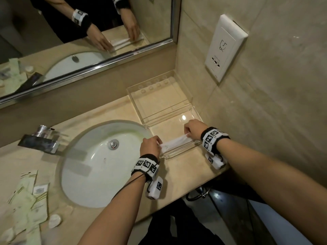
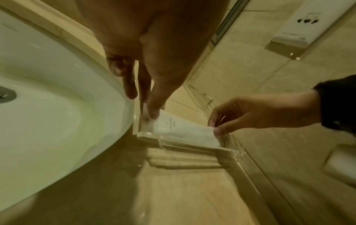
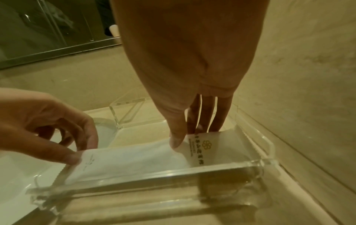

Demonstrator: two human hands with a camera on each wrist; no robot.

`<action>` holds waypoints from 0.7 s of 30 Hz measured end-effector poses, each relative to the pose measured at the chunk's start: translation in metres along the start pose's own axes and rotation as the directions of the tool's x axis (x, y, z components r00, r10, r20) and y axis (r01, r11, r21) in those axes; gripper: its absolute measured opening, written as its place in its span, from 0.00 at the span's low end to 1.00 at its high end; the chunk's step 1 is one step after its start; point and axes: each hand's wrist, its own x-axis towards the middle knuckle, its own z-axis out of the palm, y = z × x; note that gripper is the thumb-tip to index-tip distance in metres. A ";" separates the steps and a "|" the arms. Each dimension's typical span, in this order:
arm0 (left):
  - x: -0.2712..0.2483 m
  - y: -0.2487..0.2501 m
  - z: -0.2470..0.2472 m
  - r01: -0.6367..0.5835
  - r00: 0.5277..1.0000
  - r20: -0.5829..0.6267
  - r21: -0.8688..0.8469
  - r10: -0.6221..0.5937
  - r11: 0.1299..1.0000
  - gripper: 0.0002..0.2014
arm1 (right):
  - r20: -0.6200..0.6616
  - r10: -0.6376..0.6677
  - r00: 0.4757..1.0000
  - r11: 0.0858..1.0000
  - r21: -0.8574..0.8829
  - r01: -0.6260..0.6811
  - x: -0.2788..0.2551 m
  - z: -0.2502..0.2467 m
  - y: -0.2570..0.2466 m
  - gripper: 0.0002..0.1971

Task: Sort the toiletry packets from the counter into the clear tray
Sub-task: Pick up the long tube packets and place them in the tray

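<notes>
Beige stone forms the bathroom surface (image 1: 178, 175), seen from above, with a white sink (image 1: 99, 163) set into it at 9 o'clock of centre and a mirror (image 1: 85, 32) along the wall at 11 o'clock. A clear tray (image 1: 160, 98) is seen in the corner at 1 o'clock, pushed against the tiled wall, with a low clear wall at its near edge. A long white packet (image 1: 174, 143) is held over the tray's nearest compartment, its long axis running from 8 o'clock to 2 o'clock, parallel to that near wall. One end is pinched by the left hand (image 1: 149, 145) between thumb and fingers (image 2: 154, 109), beside the sink rim. The other end is pinched by the right hand (image 1: 193, 129), thumb on top and fingers (image 3: 219, 120) behind, close to the wall side. Whether the packet already rests on the tray floor cannot be told; it appears to sit just inside the near wall. Little room is left at either end, so a straight lowering seems called for. More pale green packets (image 1: 26, 200) are seen scattered at 8 o'clock, well apart from the tray, across the sink and nearer the left hand.
</notes>
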 end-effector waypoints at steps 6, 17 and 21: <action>0.001 0.000 0.002 -0.062 0.997 -0.033 0.062 0.064 0.996 0.11 | -0.093 0.021 0.995 0.999 -0.026 -0.023 -0.004 0.001 0.001 0.02; -0.004 0.005 0.000 -0.074 0.996 -0.049 0.078 0.078 0.994 0.11 | -0.048 0.040 0.998 0.998 0.043 -0.038 -0.010 -0.001 0.004 0.09; -0.003 0.004 -0.002 -0.066 0.997 -0.032 0.061 0.068 0.996 0.11 | -0.049 0.059 0.997 0.997 0.048 -0.057 -0.013 -0.001 0.003 0.09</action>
